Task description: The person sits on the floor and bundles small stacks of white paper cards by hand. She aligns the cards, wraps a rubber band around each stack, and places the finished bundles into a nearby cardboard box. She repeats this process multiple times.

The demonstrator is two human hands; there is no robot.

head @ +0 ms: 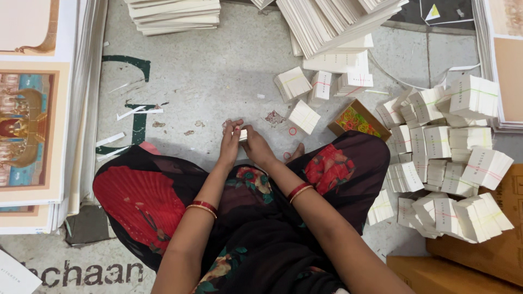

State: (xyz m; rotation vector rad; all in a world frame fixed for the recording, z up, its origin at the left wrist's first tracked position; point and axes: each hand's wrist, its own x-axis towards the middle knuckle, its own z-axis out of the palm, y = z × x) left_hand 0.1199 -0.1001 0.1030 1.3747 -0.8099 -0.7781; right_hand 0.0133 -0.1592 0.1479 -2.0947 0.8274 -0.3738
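I sit on the floor in a black and red flowered garment. My left hand [231,139] and my right hand [255,144] meet in front of my knees, both closed on a small stack of white cards [243,134] held between them. Most of the stack is hidden by my fingers. A red rubber band [292,131] lies on the floor just right of my hands. A single banded card bundle [304,116] lies beyond it.
A heap of banded white card bundles [447,158] lies at the right. A small box of coloured rubber bands [357,120] sits near my right knee. Loose card stacks [338,22] and paper piles [174,15] lie ahead, printed poster sheets [32,109] at left, cardboard boxes [490,250] at lower right.
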